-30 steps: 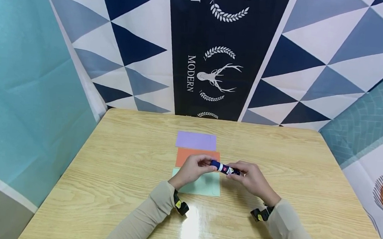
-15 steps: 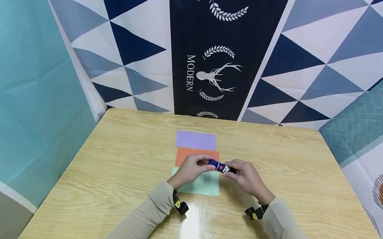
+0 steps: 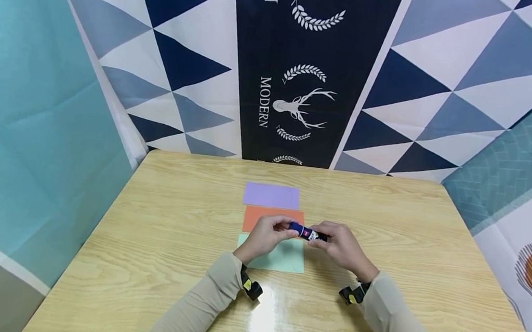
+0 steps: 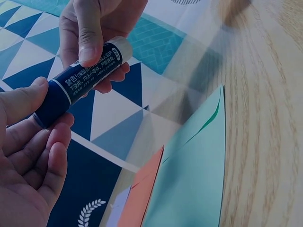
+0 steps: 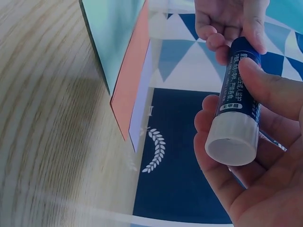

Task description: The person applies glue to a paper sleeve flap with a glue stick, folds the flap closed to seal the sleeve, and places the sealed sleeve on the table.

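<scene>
A dark blue glue stick [image 3: 307, 232] with a white base is held between both hands, above the table. My left hand [image 3: 265, 235] pinches its capped end between thumb and fingers. Around the printed body near the white base, my right hand [image 3: 345, 248] keeps its grip. In the left wrist view a thin pale line separates the cap [image 4: 53, 104] from the body. The white base [image 5: 233, 139] faces the camera in the right wrist view. Below the hands lie a mint green envelope [image 3: 282, 257] and an orange envelope [image 3: 258, 217], which the left hand partly hides.
A purple envelope [image 3: 271, 195] lies beyond the orange one, in a column with the others. The wooden table [image 3: 187, 217] meets a patterned cloth [image 3: 302, 59] along its far edge. Teal sheeting [image 3: 56, 92] hangs on the left.
My right hand has moved a little left, towards the left hand. The white band between the glue stick's cap and body has narrowed to a thin line. The envelopes lie as before.
</scene>
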The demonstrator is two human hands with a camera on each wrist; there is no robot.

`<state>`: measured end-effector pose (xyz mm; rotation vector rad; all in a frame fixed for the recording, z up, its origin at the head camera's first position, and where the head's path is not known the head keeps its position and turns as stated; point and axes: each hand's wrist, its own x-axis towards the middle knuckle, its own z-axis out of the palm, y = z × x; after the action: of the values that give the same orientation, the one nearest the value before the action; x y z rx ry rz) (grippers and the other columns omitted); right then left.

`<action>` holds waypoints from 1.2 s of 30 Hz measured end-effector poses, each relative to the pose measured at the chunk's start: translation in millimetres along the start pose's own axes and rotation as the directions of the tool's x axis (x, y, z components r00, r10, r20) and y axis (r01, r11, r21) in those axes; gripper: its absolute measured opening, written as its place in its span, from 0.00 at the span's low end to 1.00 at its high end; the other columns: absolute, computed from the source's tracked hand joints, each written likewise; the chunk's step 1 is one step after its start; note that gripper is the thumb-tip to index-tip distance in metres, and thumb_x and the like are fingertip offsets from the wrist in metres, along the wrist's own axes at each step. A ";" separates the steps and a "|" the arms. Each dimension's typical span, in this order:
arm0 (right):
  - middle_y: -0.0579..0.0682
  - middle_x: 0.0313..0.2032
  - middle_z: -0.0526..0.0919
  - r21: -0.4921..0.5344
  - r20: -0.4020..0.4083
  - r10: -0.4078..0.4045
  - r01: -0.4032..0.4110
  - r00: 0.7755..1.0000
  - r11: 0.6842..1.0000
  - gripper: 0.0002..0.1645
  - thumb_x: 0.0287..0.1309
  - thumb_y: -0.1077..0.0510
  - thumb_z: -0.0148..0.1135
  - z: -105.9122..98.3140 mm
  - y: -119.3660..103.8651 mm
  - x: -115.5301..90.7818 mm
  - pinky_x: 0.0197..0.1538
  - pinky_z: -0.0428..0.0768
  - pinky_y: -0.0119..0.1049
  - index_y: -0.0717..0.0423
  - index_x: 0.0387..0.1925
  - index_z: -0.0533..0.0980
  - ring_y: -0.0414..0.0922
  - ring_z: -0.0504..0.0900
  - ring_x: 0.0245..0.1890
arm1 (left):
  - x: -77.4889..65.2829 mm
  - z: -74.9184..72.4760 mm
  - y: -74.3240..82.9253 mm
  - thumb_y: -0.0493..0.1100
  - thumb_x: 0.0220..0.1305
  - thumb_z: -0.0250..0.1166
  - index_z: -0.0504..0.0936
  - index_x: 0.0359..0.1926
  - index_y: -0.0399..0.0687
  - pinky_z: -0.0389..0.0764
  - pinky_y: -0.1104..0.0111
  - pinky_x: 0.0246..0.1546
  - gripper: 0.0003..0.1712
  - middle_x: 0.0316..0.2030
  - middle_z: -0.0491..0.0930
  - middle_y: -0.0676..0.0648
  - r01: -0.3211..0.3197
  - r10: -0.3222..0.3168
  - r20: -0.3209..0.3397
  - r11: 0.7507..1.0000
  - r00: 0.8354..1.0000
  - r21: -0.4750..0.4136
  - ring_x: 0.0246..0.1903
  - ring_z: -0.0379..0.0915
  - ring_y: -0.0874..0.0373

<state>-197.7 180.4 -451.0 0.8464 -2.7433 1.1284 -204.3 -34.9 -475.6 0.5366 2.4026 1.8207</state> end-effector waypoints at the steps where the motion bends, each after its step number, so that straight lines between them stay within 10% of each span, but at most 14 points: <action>1: 0.50 0.34 0.86 0.005 0.000 0.003 -0.003 1.000 1.000 0.16 0.51 0.62 0.71 0.1 0.2 0.0 0.29 0.72 0.28 0.63 0.44 0.84 0.34 0.72 0.26 | 0.3 0.2 -0.3 0.42 0.60 0.69 0.84 0.47 0.37 0.77 0.78 0.33 0.16 0.39 0.85 0.39 -0.001 0.001 -0.001 1.000 1.000 0.002 0.31 0.75 0.63; 36: 0.51 0.35 0.86 0.070 0.069 0.033 -0.038 0.997 0.997 0.15 0.53 0.63 0.71 6.3 0.2 1.9 0.31 0.74 0.28 0.62 0.44 0.84 0.35 0.73 0.28 | -5.8 -6.1 -3.3 0.43 0.61 0.69 0.84 0.47 0.39 0.77 0.76 0.33 0.16 0.38 0.85 0.40 0.029 -0.029 0.010 0.999 1.000 0.024 0.31 0.76 0.62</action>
<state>-198.5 175.4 -455.2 0.8628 -2.7980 1.2335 -201.2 -43.1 -477.7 0.5089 2.4152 1.7760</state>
